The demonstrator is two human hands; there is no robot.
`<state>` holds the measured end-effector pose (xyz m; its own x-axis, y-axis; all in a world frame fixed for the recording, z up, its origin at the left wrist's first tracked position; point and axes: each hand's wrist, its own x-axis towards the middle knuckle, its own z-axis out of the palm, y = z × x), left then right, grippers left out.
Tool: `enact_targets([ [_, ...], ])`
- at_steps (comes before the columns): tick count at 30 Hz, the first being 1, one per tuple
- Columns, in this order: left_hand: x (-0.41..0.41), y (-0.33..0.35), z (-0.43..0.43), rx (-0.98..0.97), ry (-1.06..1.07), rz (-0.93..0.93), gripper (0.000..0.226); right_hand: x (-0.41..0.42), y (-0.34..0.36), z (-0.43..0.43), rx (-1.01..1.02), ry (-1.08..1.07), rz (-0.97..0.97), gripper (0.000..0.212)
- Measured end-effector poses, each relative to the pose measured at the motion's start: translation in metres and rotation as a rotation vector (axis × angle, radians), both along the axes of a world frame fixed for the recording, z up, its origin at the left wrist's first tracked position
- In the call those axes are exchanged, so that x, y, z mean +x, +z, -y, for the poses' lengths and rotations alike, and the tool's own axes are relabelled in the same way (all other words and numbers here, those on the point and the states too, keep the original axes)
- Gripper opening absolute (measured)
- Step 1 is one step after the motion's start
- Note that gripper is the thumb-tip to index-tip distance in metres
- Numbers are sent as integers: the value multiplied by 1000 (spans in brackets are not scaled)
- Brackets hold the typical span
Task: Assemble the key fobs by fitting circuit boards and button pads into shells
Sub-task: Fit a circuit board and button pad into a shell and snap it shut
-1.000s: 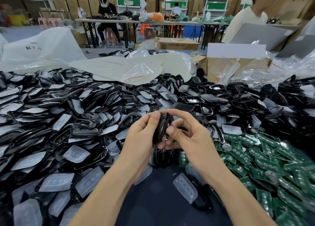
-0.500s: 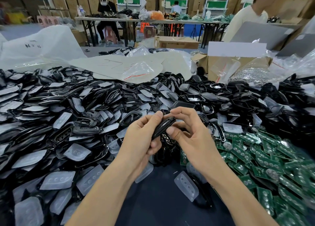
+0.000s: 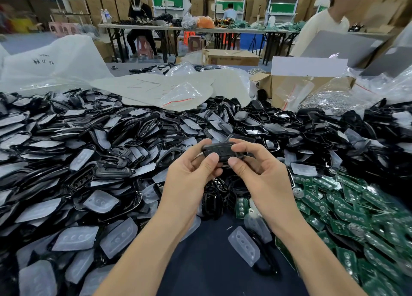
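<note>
Key fob (image 3: 220, 151): black, held level in the air over the table (image 3: 211, 273), just in front of the shell heap. Left hand (image 3: 189, 179): thumb curled onto the fob's near edge, fingers wrapped behind its left end. Right hand (image 3: 263, 173): thumb and fingers pinch the right end. Black shells (image 3: 89, 139) piled across the left and far side, with translucent button pads (image 3: 118, 237) mixed in at near left. Green circuit boards (image 3: 356, 206) heaped at right.
</note>
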<state>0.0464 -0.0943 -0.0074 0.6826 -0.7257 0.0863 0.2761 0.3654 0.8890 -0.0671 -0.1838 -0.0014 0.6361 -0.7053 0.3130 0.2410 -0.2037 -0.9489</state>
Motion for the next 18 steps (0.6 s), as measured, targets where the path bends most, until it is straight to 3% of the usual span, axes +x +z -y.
enact_targets([
  [8,-1,-4,-3,138,100,332,29,2,0,3,117,-22,21,24],
  [14,-5,-1,-4,79,23,257,31,2,0,-1,21,-62,-8,13],
  [18,-8,-2,-5,125,129,488,15,1,1,-1,34,-84,40,16],
])
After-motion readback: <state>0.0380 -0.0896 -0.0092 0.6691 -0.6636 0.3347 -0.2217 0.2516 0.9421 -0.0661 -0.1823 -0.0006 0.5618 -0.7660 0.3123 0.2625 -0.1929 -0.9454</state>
